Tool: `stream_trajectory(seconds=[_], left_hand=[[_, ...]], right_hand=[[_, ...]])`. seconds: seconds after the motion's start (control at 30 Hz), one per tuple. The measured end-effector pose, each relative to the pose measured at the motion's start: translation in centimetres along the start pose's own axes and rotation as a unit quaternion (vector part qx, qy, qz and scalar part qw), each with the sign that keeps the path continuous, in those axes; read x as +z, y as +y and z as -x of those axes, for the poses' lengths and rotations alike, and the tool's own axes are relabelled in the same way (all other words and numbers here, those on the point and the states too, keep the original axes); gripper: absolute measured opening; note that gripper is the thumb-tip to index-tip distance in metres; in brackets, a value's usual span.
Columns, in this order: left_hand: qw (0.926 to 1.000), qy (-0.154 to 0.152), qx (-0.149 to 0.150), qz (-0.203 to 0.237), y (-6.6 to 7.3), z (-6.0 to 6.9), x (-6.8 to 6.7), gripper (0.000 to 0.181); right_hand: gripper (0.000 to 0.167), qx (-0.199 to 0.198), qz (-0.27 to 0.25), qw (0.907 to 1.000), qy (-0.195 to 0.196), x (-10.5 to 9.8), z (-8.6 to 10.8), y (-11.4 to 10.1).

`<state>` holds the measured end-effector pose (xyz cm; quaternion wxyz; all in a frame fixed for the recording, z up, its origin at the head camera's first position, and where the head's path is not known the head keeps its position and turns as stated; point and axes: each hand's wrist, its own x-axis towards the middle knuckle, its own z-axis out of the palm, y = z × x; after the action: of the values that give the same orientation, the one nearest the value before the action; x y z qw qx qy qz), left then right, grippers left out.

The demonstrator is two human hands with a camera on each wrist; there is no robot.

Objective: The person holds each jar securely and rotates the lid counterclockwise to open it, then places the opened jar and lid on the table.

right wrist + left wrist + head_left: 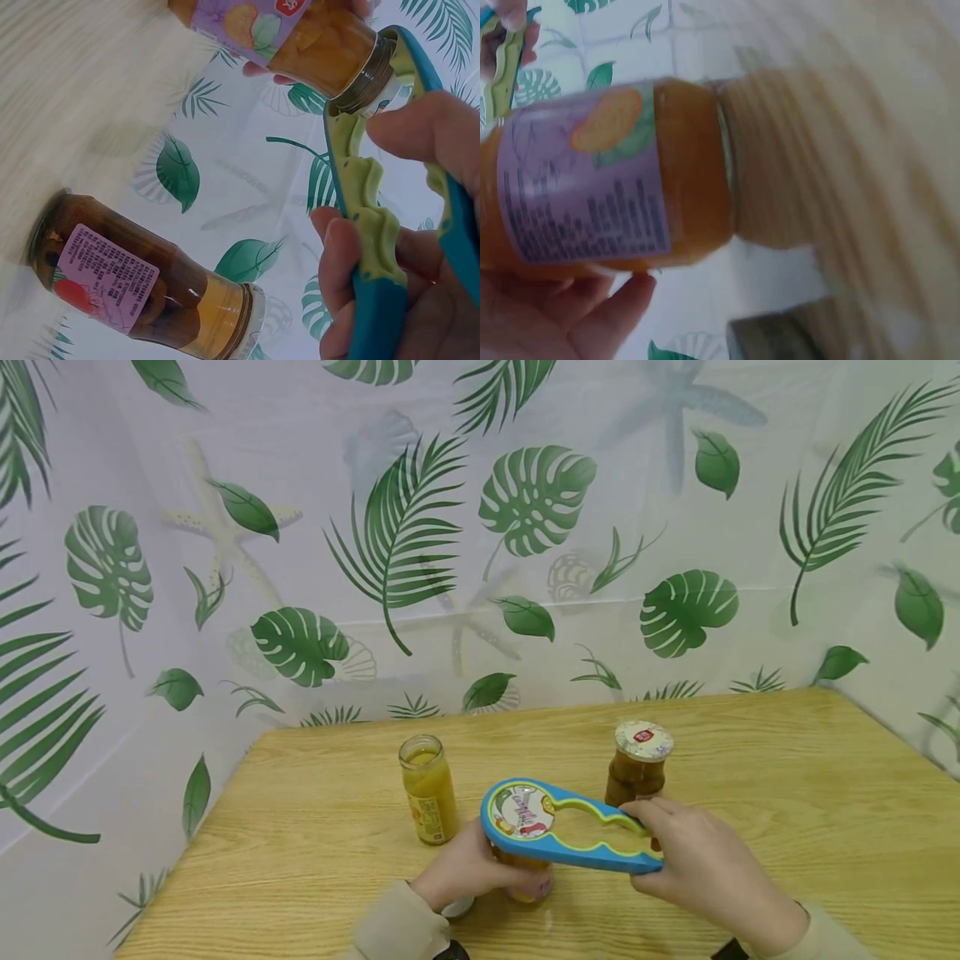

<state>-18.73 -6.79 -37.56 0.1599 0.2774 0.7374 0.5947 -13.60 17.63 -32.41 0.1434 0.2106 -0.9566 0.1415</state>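
Observation:
My left hand (476,867) grips a glass jar (694,172) of orange fruit with a purple label, held near the table with its patterned lid (522,812) facing up. Around that lid sits the rounded end of a blue jar opener (577,855) with a scalloped yellow-green inner edge. My right hand (705,864) holds the opener by its handle ends, thumb on one arm and fingers on the other. In the right wrist view, the lid (386,97) lies between the opener's arms at their joined end. Part of the jar is hidden behind my left hand.
An uncovered jar of yellow contents (431,797) stands on the wooden table (322,810), left of the opener. Behind the right hand stands a lidded jar of dark contents (636,774). A small pale round thing (459,907) shows partly below the left hand. Leaf-patterned cloth (450,652) hangs behind.

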Motion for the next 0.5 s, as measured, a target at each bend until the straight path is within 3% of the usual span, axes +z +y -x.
stream_trajectory(seconds=[0.23,0.5], left_hand=[[0.9985,0.053,-0.006,-0.01,0.1,0.03,0.57,0.056],[0.9981,0.046,0.021,-0.035,0.64,0.13,0.06,0.061]], right_hand=[[0.047,0.0,0.016,0.9998,0.013,-0.28,0.12,-0.38],[0.05,-0.013,0.004,0.9998,0.014,-0.69,0.45,-0.4]])
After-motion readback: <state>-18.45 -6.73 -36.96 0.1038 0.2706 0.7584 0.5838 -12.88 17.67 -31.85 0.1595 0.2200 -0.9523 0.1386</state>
